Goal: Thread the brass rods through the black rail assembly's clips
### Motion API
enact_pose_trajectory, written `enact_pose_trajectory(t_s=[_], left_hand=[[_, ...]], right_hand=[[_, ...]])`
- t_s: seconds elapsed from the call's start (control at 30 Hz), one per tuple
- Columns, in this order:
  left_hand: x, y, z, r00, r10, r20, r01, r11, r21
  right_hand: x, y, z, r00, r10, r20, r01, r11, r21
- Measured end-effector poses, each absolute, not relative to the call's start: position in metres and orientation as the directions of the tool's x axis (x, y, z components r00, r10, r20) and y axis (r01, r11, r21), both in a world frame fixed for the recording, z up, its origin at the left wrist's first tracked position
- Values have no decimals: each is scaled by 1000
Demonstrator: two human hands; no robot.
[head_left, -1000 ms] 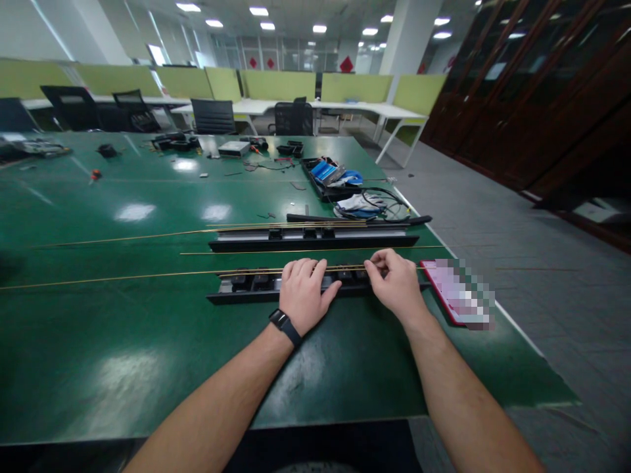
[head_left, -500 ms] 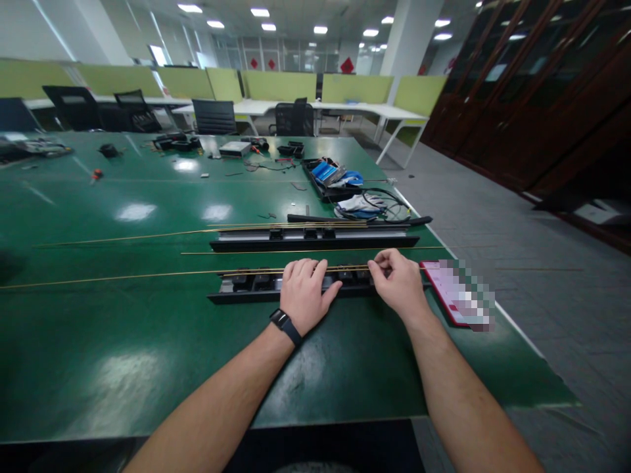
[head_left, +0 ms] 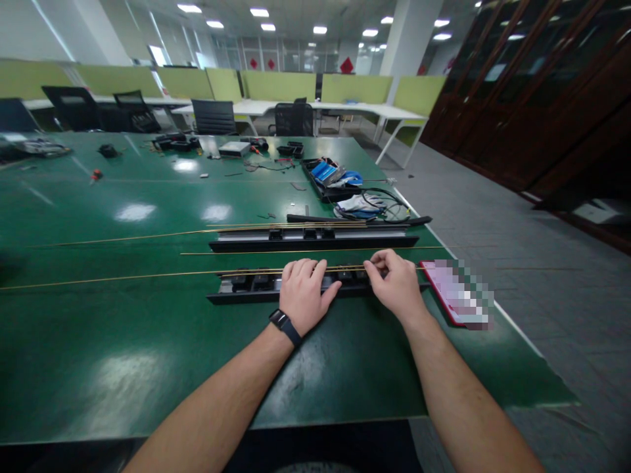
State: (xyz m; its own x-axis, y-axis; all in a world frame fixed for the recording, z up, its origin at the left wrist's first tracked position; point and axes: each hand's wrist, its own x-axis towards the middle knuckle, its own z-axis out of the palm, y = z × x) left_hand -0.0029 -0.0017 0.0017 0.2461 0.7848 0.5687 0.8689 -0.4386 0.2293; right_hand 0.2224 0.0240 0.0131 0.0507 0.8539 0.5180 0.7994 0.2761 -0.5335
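A black rail with a silvery channel and several black blocks (head_left: 246, 299) lies across the table before me. Along its far edge runs a thin brass-coloured rod (head_left: 148, 275), reaching far out to the left. My left hand (head_left: 304, 289), with a dark watch at the wrist, lies over the middle of the rail, fingers stretched across it and thumb apart. Near the rail's right end, my right hand (head_left: 394, 279) pinches the rod between thumb and fingertips. The exact grip is partly hidden by the fingers.
Beyond lies a second black rail (head_left: 315, 247) with more thin rods (head_left: 148, 236) along it. A red-edged phone-like slab (head_left: 444, 289) is at the right. Farther back are a black tray (head_left: 323, 190), gloves (head_left: 362, 205) and cables. The green table (head_left: 148, 368) ends at the right.
My right hand has shifted slightly left along the rod, its fingers still pinched. My left hand stays in place on the rail.
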Motion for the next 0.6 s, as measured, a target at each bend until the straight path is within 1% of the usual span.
enact_pose_trajectory(t_s=[0.6], left_hand=[[-4,-2,1,246,782,572,866,-443,234]], right_hand=[[224,23,15,82,848,524,816,245,-524]])
